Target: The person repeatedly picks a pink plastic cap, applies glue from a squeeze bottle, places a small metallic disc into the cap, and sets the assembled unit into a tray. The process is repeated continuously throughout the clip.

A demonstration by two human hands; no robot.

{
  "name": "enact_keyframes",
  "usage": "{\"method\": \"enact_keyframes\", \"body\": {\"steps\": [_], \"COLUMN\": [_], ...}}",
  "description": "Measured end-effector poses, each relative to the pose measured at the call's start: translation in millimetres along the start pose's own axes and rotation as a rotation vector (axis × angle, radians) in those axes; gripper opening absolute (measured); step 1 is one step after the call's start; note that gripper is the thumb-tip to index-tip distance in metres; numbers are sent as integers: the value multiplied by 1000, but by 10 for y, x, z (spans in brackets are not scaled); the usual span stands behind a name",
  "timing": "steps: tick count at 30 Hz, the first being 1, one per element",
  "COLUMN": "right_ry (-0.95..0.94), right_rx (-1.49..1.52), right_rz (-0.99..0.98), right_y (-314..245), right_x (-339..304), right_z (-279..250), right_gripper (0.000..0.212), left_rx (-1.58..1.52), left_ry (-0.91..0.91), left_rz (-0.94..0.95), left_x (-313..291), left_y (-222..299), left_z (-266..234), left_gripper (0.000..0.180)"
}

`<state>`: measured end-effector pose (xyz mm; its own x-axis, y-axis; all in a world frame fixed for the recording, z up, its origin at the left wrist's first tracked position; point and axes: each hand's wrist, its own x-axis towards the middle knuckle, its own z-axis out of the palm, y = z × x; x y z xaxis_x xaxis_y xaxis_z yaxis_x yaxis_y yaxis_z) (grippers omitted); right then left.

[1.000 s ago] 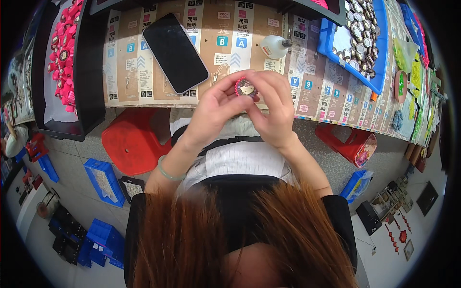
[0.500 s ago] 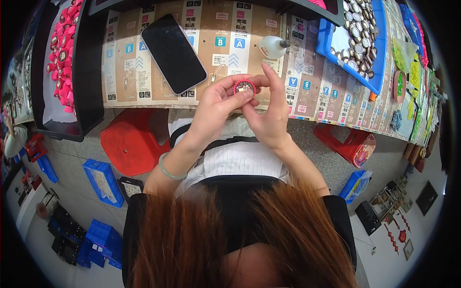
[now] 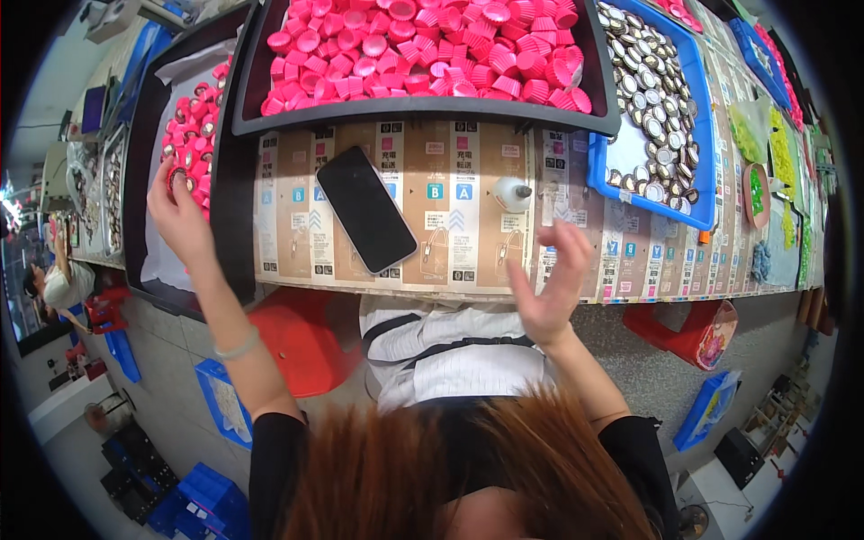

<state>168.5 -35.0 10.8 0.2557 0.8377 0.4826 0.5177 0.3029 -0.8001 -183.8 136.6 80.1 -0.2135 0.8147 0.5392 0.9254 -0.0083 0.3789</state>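
My left hand [image 3: 180, 216] reaches out to the left black tray [image 3: 144, 243], which holds finished pink caps [image 3: 193, 135]. Its fingertips pinch one pink cap [image 3: 175, 177] at the edge of that pile. My right hand [image 3: 556, 281] hovers over the front edge of the cardboard-covered table [image 3: 450, 243], fingers spread and holding nothing, slightly blurred. A big black tray [image 3: 423, 110] full of loose pink fluted caps [image 3: 423, 45] stands at the back. To its right a blue tray [image 3: 621, 162] carries several round metal discs [image 3: 652, 81].
A black phone [image 3: 364, 209] and a small white bottle [image 3: 513, 193] lie on the table between my hands. Red stools [image 3: 301, 337] [image 3: 697, 333] and blue bins [image 3: 220, 405] stand on the floor below. Another person [image 3: 58, 283] sits far left.
Both hands held one pink cap together in front of me. They have separated: my left hand carried the cap out to the left tray, and my right hand opened and drew back.
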Motion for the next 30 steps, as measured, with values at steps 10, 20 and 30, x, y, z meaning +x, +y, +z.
{"method": "enact_keyframes", "body": {"steps": [10,20,30], "right_ry": [-127,-45,-123], "right_rx": [-115,501,688], "right_rz": [226,611,697], "right_y": [393,254,-102], "right_x": [335,244,313], "right_z": [179,34,-169], "right_gripper": [60,34,31], "left_rx": [-602,-1010,-1603], "left_ry": [-787,-769,-1095], "left_rz": [659,-21,-612], "left_x": [393,292,-1240], "left_y": [1357,1631,1601], "left_z": [1375,1270,346], "left_gripper": [32,25,49]}}
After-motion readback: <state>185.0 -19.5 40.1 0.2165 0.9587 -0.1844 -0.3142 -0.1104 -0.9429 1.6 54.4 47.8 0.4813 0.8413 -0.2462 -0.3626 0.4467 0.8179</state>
